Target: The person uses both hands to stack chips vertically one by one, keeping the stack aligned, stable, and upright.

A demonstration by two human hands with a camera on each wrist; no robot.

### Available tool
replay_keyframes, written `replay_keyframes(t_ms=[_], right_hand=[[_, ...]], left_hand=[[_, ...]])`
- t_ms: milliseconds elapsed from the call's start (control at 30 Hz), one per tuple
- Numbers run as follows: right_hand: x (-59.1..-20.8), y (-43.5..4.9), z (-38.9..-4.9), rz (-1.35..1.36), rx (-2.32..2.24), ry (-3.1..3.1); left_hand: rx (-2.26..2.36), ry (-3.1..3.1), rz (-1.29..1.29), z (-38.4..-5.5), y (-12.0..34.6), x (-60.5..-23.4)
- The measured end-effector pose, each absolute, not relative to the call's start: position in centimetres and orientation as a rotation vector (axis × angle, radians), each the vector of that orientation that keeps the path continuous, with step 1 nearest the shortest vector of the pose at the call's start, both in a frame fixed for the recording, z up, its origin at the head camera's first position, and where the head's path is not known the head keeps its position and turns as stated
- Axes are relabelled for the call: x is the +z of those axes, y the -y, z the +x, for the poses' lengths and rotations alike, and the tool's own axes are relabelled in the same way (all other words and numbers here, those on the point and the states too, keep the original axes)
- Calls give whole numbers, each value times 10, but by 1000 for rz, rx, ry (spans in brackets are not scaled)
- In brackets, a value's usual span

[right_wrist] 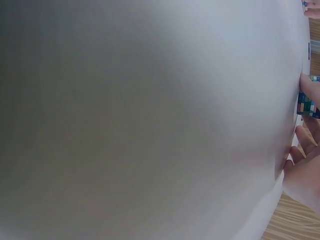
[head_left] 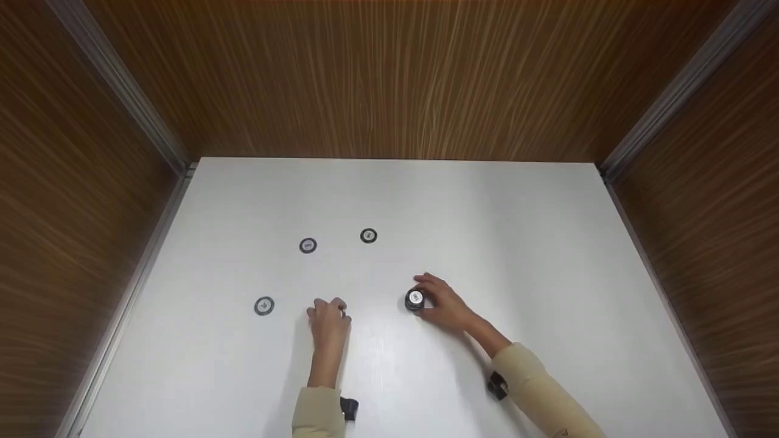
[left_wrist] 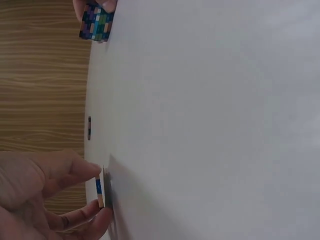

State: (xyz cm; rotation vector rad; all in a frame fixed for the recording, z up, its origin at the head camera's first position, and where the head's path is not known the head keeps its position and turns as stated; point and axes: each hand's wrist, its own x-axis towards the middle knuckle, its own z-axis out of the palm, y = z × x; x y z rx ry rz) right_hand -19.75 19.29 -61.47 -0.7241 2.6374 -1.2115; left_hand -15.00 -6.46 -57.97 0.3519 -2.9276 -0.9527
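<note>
My left hand [head_left: 328,323] pinches a poker chip [left_wrist: 99,191] between thumb and fingers, its blue and pale orange edge showing in the left wrist view. The chip stands low over the white tabletop [left_wrist: 200,125]; in the head view the fingers hide it. Over to the right, my right hand [head_left: 448,307] grips the sides of a stack of poker chips [head_left: 415,298], thumb on the near side and fingers at the far side. The stack stands upright with a white printed centre on top. Mixed edge colours show on the stack [left_wrist: 96,23] in the left wrist view.
Three single chips lie flat on the table: a grey one [head_left: 264,306] left of the left hand, a purple-rimmed one [head_left: 308,245] and a black-rimmed one [head_left: 368,235] farther back. Wood-grain panels [head_left: 389,79] enclose the back and both sides.
</note>
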Motion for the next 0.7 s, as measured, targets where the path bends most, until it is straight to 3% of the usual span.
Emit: replay_keyframes(t_ms=[700], right_hand=[[-613, -190, -197, -790, -1172, -2697]], left_hand=[[-1086, 2924, 360, -153, 70, -575]])
